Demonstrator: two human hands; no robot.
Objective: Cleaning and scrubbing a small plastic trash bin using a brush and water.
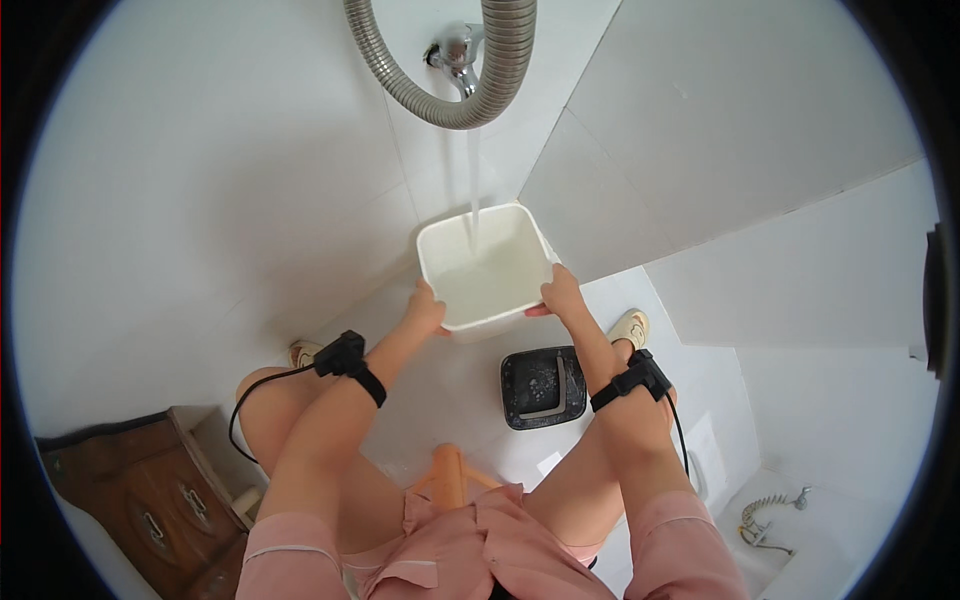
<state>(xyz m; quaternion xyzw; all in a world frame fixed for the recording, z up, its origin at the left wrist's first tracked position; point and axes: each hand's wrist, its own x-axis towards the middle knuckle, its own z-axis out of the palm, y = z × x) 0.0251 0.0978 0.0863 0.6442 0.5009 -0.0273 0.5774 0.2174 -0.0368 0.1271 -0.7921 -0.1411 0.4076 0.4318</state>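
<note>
A white, rounded rectangular basin (500,320) is held by its sides under a running tap. My left hand (427,308) grips its near left corner, fingers curled round the rim. On the near right side, my right hand (561,291) clasps the rim with the fingertips tucked beneath. A thin stream of water (474,175) falls into the basin, where cloudy-looking water covers the bottom. The chrome wall tap (458,58) is partly hidden behind a looped ribbed metal hose (509,62).
Below the basin, a black square container-like thing (514,414) with a grey handle sits on the floor between my feet. A brown wooden cabinet (140,480) stands at the lower left. Coiled tubing (752,515) lies at the lower right. Pale tiled walls enclose the corner.
</note>
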